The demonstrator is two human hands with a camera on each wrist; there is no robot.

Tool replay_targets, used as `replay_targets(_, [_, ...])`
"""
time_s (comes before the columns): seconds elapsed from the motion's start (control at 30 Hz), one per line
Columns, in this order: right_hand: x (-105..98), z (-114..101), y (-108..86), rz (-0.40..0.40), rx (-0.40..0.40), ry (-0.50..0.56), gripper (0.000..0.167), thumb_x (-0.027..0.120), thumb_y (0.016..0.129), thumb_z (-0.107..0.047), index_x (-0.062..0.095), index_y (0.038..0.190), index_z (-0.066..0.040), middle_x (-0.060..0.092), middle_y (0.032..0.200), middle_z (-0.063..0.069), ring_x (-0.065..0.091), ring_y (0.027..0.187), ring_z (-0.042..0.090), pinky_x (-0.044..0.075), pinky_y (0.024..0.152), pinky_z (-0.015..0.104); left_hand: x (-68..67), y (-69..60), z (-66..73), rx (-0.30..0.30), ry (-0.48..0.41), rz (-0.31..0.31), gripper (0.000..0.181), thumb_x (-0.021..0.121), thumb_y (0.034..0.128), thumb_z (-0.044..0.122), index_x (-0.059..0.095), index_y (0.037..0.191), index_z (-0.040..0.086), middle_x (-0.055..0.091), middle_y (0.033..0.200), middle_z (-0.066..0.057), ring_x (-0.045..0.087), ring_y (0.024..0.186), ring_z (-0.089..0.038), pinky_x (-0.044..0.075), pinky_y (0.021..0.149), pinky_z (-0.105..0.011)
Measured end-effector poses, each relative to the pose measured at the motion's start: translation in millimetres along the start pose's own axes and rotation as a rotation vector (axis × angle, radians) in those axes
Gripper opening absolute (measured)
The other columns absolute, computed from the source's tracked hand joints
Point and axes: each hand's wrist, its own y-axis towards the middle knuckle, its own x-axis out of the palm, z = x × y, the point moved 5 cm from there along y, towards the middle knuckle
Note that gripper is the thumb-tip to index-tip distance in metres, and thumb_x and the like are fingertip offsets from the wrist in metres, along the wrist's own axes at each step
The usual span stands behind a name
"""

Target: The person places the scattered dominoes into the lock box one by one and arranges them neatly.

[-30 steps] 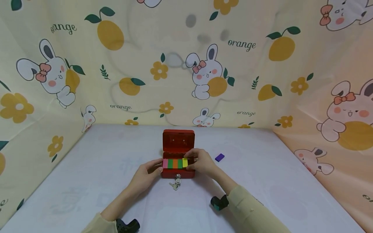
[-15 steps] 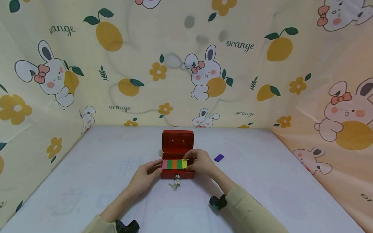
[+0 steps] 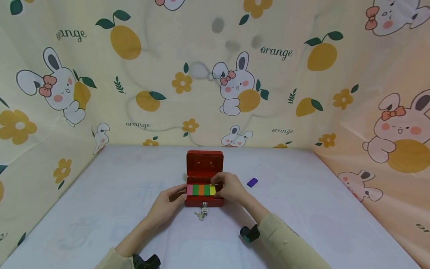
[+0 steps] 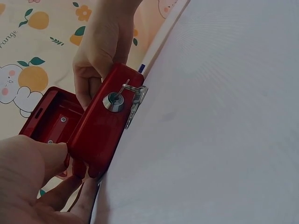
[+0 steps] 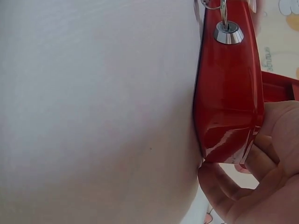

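A red metal cash box (image 3: 195,202) stands on the table with its lid (image 3: 205,162) raised. Inside, a row of coloured blocks (image 3: 198,189) runs pink, green, orange, green from the left. A yellow block (image 3: 212,189) sits at the row's right end, pinched by the thumb and fingers of my right hand (image 3: 231,188). The fingertips are partly hidden by the rim in the right wrist view. My left hand (image 3: 164,204) holds the box's left end, its thumb at the front corner and fingers along the side in the left wrist view.
Keys (image 3: 202,215) hang from the lock (image 4: 113,101) on the box's front. A purple block (image 3: 252,182) lies on the white tabletop (image 3: 285,194) to the right of the box. Behind the table hangs a printed curtain (image 3: 161,48).
The yellow block has settled slightly lower, more level with the row. My right hand has shifted very slightly with it; my left hand keeps its place on the box.
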Motion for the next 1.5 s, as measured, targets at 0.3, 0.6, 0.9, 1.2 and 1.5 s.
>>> replay_targets(0.3, [2.7, 0.9, -2.1, -0.016, 0.010, 0.031, 0.033, 0.079, 0.074, -0.001, 0.066, 0.104, -0.009, 0.065, 0.103, 0.004, 0.056, 0.096, 0.024, 0.050, 0.089, 0.041, 0.5, -1.2, -2.4, -0.020, -0.004, 0.009, 0.043, 0.062, 0.0941, 0.018, 0.055, 0.136, 0.014, 0.057, 0.132, -0.004, 0.046, 0.127, -0.024, 0.037, 0.104, -0.049])
replay_targets(0.6, [1.8, 1.3, 1.0, -0.007, -0.004, 0.046, 0.032, 0.080, 0.075, -0.003, 0.066, 0.103, -0.010, 0.065, 0.102, 0.003, 0.057, 0.095, 0.022, 0.051, 0.087, 0.038, -1.7, 1.0, -3.1, -0.012, 0.016, 0.003, 0.044, 0.062, 0.0945, 0.021, 0.053, 0.138, 0.015, 0.057, 0.132, -0.002, 0.048, 0.126, -0.022, 0.039, 0.103, -0.046])
replay_targets(0.9, [1.5, 0.1, 1.0, -0.006, 0.002, 0.060, 0.033, 0.080, 0.075, -0.003, 0.066, 0.103, -0.010, 0.065, 0.102, 0.003, 0.056, 0.096, 0.023, 0.050, 0.089, 0.039, -2.6, 0.1, -2.9, -0.017, 0.016, 0.000, 0.044, 0.062, 0.0944, 0.021, 0.053, 0.138, 0.016, 0.056, 0.133, -0.002, 0.047, 0.126, -0.023, 0.040, 0.102, -0.046])
replay_targets(1.2, [-0.3, 0.4, -2.9, -0.006, 0.001, 0.087, 0.029, 0.079, 0.076, -0.003, 0.067, 0.103, -0.008, 0.065, 0.101, 0.005, 0.057, 0.096, 0.026, 0.052, 0.086, 0.038, 0.4, -0.1, -1.9, -0.019, 0.002, -0.004, 0.044, 0.062, 0.0943, 0.021, 0.054, 0.137, 0.015, 0.056, 0.133, -0.002, 0.047, 0.126, -0.023, 0.039, 0.103, -0.046])
replay_targets(1.5, [-0.7, -0.7, -3.1, -0.006, 0.018, 0.088, 0.029, 0.080, 0.076, -0.004, 0.067, 0.102, -0.009, 0.065, 0.100, 0.005, 0.056, 0.096, 0.026, 0.050, 0.088, 0.041, -0.1, -0.1, -3.7, -0.023, 0.013, 0.006, 0.044, 0.062, 0.0942, 0.021, 0.054, 0.137, 0.016, 0.057, 0.132, -0.002, 0.047, 0.127, -0.023, 0.038, 0.104, -0.047])
